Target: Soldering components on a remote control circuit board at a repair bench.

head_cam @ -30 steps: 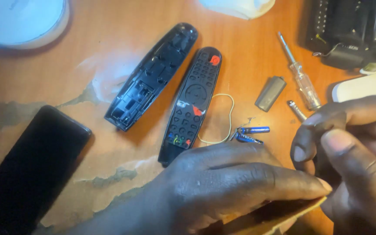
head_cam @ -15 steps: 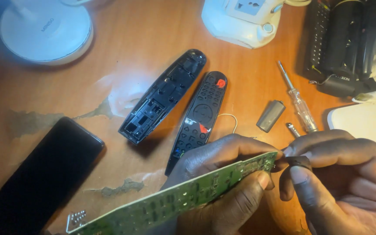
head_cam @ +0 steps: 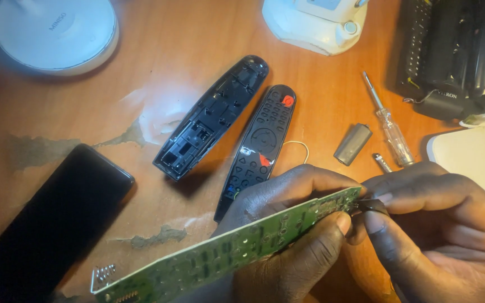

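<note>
A long green circuit board (head_cam: 220, 258) runs from the bottom left up to the middle of the view, and my left hand (head_cam: 293, 235) grips it near its upper end. My right hand (head_cam: 433, 224) pinches a small dark part (head_cam: 373, 205) at that upper end of the board. Just beyond my hands on the wooden table lie two halves of a black remote control: the empty back shell (head_cam: 211, 118) and the front shell (head_cam: 259, 146) with red buttons.
A black phone (head_cam: 46, 219) lies at the left. A clear-handled screwdriver (head_cam: 388, 126) and a small grey cylinder (head_cam: 352, 144) lie at the right, by a white pad (head_cam: 472, 157). At the back stand a white round base (head_cam: 57, 33), a white device (head_cam: 315, 22) and a black tool case (head_cam: 450, 50).
My hands lifted the green board up into view, and my right fingers closed on its upper end. The view has tilted a little, showing more of the table's far side.
</note>
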